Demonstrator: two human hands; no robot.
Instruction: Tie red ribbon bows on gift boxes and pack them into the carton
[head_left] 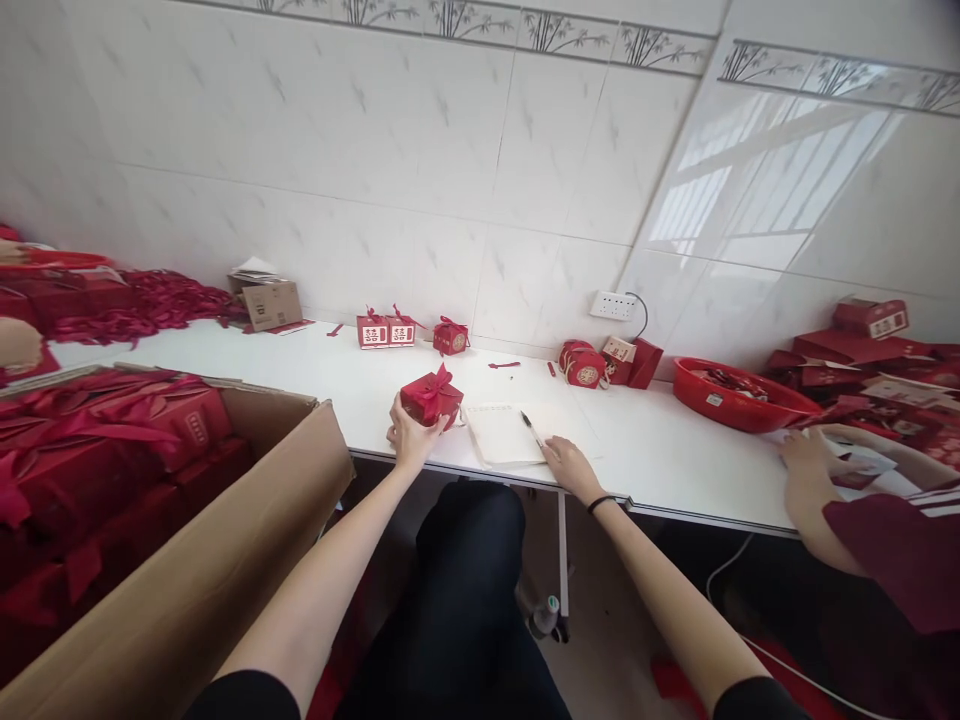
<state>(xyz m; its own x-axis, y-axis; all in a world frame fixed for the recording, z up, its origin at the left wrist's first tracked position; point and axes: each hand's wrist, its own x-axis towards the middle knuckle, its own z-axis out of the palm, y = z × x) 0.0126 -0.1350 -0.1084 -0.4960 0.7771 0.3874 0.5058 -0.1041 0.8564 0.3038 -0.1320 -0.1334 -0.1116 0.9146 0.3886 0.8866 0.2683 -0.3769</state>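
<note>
My left hand (409,436) is closed around a small red gift box with a ribbon bow (432,396), holding it at the front edge of the white table (660,450). My right hand (568,465) rests on the table edge beside an open white notebook (504,433). A pen (531,428) lies on the notebook just above my right fingers, which look loosely curled; I cannot see whether they touch it.
A large cardboard carton (225,560) full of red ribboned boxes stands at my left. More small red boxes (386,331) line the wall. A red basin (739,395) sits at the right, where another person's hands (806,460) work among red packaging.
</note>
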